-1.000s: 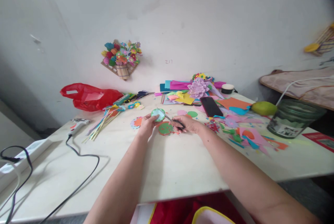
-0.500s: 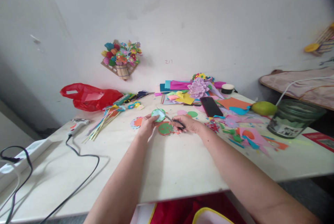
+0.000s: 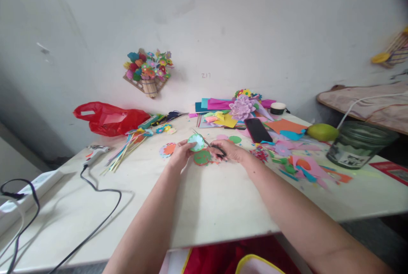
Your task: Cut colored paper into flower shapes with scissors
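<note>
Between its thumb and fingers, my left hand (image 3: 181,152) pinches a round foam flower cutout (image 3: 196,142), light blue with a green scalloped rim. My right hand (image 3: 231,150) is closed on the dark handles of a pair of scissors (image 3: 219,150), whose blades point up and left along the cutout's right edge. Whether the blades touch the cutout I cannot tell. Below, on the table, lies a green disc with an orange rim (image 3: 202,158) among small scraps. Left of my left hand sits an orange and lilac cutout (image 3: 167,150).
A glue gun (image 3: 97,154) with a black cord and thin sticks (image 3: 127,150) lie left, near a red plastic bag (image 3: 111,118). Right are a phone (image 3: 258,130), foam scraps (image 3: 310,169), a green fruit (image 3: 322,132) and a glass jar (image 3: 358,146). Foam sheets (image 3: 219,104) lie behind.
The flower cutout has shifted slightly right and turned in my left hand, showing more of its face. The scissors have tilted a little; my right hand has barely moved.
</note>
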The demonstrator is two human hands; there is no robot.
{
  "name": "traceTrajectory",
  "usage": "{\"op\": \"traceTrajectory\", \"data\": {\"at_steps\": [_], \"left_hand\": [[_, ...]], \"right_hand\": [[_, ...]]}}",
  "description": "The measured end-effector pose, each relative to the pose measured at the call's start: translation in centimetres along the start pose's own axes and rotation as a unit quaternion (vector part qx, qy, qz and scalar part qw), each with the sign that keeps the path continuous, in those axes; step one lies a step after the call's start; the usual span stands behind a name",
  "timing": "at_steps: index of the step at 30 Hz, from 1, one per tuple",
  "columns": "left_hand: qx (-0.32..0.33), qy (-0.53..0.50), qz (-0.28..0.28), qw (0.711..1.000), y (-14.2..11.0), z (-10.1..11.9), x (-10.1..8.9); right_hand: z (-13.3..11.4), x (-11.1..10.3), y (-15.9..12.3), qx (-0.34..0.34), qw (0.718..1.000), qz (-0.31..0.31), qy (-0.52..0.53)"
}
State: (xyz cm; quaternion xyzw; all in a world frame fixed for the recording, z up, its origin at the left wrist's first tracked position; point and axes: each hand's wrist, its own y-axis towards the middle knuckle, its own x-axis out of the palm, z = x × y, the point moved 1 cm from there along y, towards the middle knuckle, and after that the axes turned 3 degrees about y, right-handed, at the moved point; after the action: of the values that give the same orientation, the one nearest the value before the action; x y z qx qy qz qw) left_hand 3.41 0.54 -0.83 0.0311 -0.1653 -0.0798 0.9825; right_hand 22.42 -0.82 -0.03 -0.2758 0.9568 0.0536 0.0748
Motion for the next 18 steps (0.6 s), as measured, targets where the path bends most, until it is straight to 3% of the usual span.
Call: {"op": "traceTrajectory", "data": {"at_steps": [18], "left_hand": [[-0.031,0.023,-0.023,0.999,0.17,-0.49,-0.1]], "right_hand": [[-0.4,0.46,-0.11,0.003,0.999,0.012,0.045]]}}
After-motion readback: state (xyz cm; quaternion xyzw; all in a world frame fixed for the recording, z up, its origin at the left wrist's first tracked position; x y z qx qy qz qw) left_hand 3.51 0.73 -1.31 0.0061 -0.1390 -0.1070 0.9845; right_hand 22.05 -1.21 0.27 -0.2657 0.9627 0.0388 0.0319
